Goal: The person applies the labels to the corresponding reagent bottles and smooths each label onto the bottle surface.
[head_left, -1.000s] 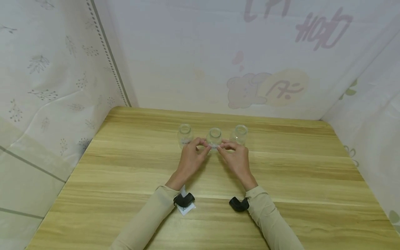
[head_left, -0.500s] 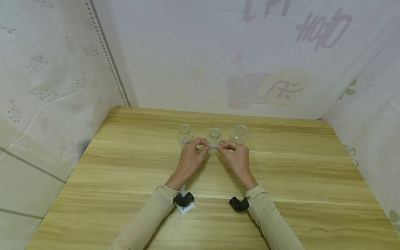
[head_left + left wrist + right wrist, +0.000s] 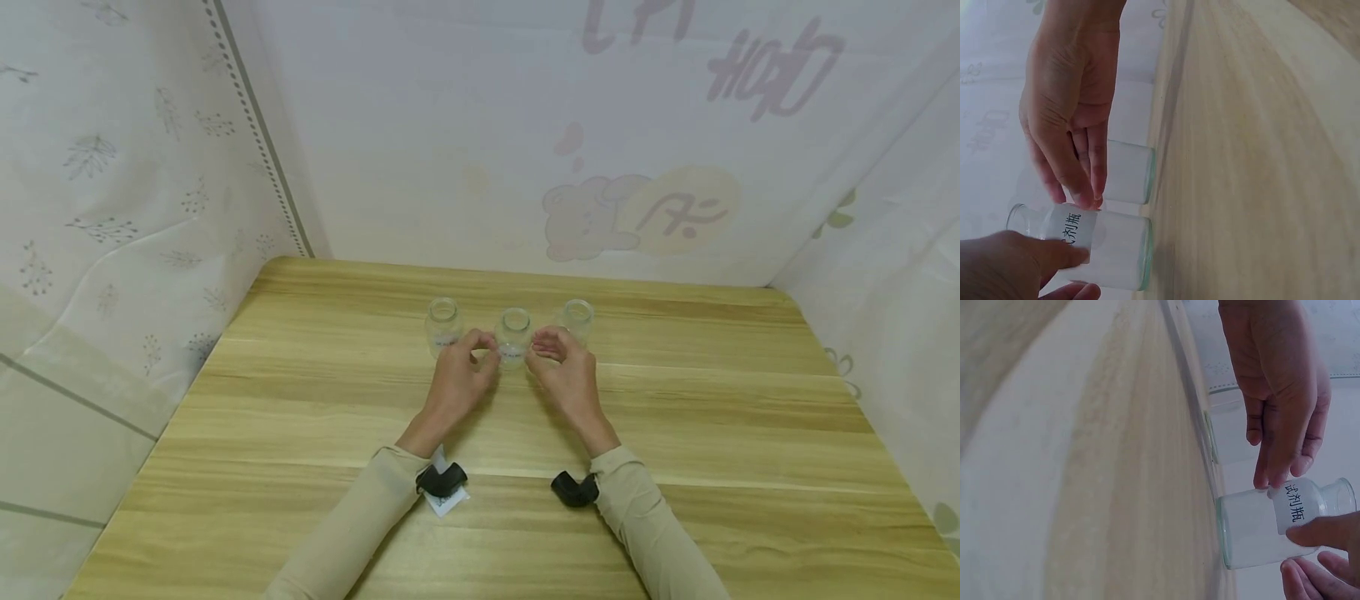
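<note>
A clear glass reagent bottle (image 3: 513, 337) with a white printed label (image 3: 1289, 503) stands upright, its wide mouth uncovered. My left hand (image 3: 459, 375) is at its left side, thumb and fingertips close to the label's edge. On the other side is my right hand (image 3: 566, 379), thumb by the label's opposite end and fingers loosely bent. The thumbs overlap the label in the wrist views, so exact contact is hard to tell. A second labelled bottle (image 3: 444, 321) stands to the left; a third bottle (image 3: 579, 317) is on the right, partly hidden behind my right hand.
The wooden table (image 3: 300, 400) ends at a patterned cloth backdrop (image 3: 420, 167), with more cloth at both sides. A small white printed packet (image 3: 447, 502) lies partly under my left wrist. Black curved pieces (image 3: 574, 489) sit at both wrists.
My right thumb and fingers have loosened and drawn slightly apart from the middle bottle. The left thumb has eased back too, so more of the label shows. The bottles stay in place.
</note>
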The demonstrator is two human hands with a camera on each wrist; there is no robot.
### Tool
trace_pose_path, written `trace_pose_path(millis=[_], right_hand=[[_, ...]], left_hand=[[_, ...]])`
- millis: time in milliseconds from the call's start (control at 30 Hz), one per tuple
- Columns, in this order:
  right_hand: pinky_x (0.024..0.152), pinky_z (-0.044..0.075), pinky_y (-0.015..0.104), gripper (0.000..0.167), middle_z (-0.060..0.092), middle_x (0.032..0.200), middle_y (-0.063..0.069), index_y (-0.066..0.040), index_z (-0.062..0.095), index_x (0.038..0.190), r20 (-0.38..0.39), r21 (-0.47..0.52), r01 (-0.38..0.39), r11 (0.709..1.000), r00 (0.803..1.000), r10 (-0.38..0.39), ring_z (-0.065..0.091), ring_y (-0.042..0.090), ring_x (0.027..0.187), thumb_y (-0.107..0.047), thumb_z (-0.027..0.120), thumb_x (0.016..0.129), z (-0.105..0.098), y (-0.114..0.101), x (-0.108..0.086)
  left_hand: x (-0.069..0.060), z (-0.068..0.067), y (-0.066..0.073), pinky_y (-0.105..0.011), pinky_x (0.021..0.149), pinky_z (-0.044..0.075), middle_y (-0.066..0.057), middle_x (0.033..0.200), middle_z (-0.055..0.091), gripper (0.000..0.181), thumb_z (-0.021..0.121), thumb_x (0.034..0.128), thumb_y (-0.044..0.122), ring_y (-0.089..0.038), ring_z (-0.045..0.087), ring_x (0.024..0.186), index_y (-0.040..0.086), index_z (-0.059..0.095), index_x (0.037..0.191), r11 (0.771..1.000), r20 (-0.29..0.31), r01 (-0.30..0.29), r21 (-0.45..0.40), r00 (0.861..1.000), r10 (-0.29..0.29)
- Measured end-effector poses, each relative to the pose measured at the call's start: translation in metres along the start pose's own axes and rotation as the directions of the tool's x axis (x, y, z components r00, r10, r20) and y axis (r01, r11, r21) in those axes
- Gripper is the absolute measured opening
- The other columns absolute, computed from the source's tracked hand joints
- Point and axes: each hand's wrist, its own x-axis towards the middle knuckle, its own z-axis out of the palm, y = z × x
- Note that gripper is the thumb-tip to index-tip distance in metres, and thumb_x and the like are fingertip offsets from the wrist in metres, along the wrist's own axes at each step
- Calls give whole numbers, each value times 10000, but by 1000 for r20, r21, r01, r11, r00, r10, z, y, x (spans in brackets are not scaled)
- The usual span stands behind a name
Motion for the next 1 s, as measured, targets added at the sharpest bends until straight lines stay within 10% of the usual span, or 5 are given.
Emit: trace_pose_path(millis=[233,1000], right_hand=[[987,553,433,539,700,1194,241,109,621,1306,57,-34,27,999,998,-25,699,375,1066,-45,857,847,0,-1,-1],[943,576,440,382,701,1111,261,140,654,1245,77,-54,68,996,995,-63,709,394,1005,86,762,883,-4,2,0]], left_hand=[[0,2,1,-439,771,559,-179,1155,749,241,827,899,137,-334,704,962,0,644,974,1000,-15,-27,-1,1000,27],[0,-1,3,-429,788,586,-206,1185,734,128,740,951,32,-308,724,995,44,630,887,999,20,-9,45,1000,8]])
